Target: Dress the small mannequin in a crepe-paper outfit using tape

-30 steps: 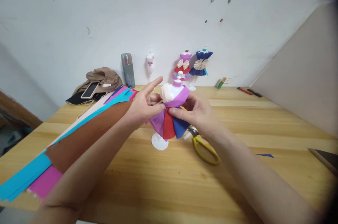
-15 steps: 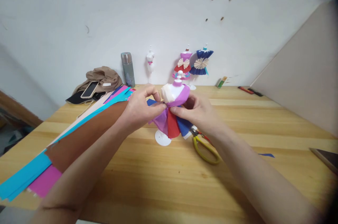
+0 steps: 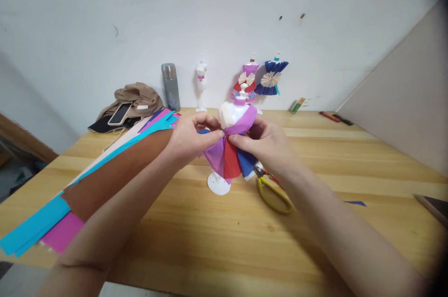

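- Both hands met at the waist of a small dress form [image 3: 236, 113], left hand [image 3: 187, 136] on its left side and right hand [image 3: 275, 144] on its right; neither was nearer, since both touched it.
- The left thumb and fingers pinched the paper dress [image 3: 231, 159] at the waist, while the right thumb pressed its front, with the fingers curled behind and partly hidden.
- The form was straight ahead of the person, its long axis running up from a round white base [image 3: 219, 184] to the neck, leaning slightly rightward in view. Whether the base bore fully on the tabletop [image 3: 196, 241] was hard to tell.
- Violet, red and blue panels flared below the thumbs, the violet towards the left hand, the blue towards the right.
- Yellow-handled scissors [image 3: 275, 196] lay just beside the skirt, under the right forearm, the closest thing in the way on that side.
- A brown sheet [image 3: 117, 173] and blue strips [image 3: 37, 230] spread out to the left, partly beneath the left forearm.
- Behind stood a bare form [image 3: 201, 75], two dressed forms [image 3: 272, 78] and a bottle [image 3: 171, 89], all clear of the hands.
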`<state>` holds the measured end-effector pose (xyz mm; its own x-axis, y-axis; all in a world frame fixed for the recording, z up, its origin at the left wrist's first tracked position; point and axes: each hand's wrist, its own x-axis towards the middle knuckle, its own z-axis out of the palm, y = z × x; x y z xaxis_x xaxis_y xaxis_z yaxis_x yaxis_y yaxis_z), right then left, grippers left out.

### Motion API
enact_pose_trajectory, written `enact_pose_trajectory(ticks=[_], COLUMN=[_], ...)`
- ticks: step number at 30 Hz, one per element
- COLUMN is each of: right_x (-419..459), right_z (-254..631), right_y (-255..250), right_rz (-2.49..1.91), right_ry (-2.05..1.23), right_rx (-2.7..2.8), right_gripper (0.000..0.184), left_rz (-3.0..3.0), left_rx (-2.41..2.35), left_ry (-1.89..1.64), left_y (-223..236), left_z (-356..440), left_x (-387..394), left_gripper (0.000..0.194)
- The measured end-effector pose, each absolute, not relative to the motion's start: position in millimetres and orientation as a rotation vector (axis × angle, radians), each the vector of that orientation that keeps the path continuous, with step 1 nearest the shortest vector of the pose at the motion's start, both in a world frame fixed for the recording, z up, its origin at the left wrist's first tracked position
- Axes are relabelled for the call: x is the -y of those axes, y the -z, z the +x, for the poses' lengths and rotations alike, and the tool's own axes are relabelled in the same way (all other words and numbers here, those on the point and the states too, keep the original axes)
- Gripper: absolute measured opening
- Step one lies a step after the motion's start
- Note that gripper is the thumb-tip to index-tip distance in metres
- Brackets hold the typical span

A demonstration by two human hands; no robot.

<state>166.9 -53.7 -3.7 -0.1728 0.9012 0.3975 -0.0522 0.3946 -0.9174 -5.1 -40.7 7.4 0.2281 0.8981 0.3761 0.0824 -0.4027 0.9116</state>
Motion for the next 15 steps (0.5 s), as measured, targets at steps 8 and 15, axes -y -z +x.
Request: enact_pose_trajectory(ticks=[8,15], right_x=[53.0,53.1], right_z=[167.8,167.6], right_y=[3.1,4.3], right_rz=[-0.83,-0.836], right_ry=[-1.001,-0.973], right_rx=[1.51,1.529], right_gripper=[0.024,0.023], left_rz=[1.577,1.525], left_rx=[-0.874,-0.814], left_ry=[-1.316,-1.322], left_y=[-3.3,-4.6], left_z=[2.7,6.8], left_x=[43.2,46.9], left_gripper=[0.014,0.013])
